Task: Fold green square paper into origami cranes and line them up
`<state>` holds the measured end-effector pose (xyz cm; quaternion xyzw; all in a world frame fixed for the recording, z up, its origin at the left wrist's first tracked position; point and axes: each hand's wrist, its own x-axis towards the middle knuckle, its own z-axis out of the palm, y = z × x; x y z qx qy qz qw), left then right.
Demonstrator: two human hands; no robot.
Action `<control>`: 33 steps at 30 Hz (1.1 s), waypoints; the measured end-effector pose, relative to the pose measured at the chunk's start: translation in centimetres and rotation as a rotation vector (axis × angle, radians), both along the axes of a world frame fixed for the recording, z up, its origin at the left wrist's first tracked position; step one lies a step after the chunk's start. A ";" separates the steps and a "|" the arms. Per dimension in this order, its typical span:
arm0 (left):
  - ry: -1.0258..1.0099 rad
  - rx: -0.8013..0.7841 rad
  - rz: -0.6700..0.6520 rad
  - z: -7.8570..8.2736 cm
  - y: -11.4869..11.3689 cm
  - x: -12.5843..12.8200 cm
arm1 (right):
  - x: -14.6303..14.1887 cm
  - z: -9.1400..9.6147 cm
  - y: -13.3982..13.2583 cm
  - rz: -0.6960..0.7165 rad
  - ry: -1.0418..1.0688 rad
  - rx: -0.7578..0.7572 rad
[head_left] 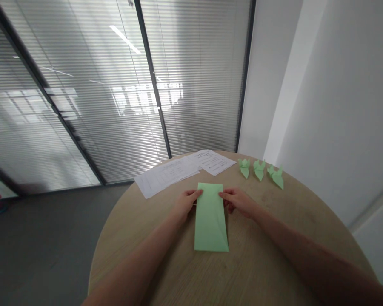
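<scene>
A light green sheet of paper [210, 221], folded into a tall rectangle, is in front of me over the table. My left hand [189, 203] pinches its left edge near the far end, thumb on top and the other fingers partly hidden beneath. On the opposite edge, at about the same height, my right hand [238, 200] grips the paper between thumb and curled fingers. A faint diagonal crease shows near the paper's lower right corner.
The round wooden table [130, 238] carries printed white sheets [166, 174] at its far left. Three folded green paper figures, one of them a paper crane [259, 170], stand in a row at the far right. Behind are a glass partition with blinds [115, 127] and a white wall [338, 106].
</scene>
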<state>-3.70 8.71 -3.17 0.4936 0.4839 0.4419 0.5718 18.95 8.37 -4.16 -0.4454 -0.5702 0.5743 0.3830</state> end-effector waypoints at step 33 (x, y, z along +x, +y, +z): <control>-0.070 0.017 0.067 0.1 0.4 -0.1 | 0.2 0.1 -0.2 0.066 -0.114 0.104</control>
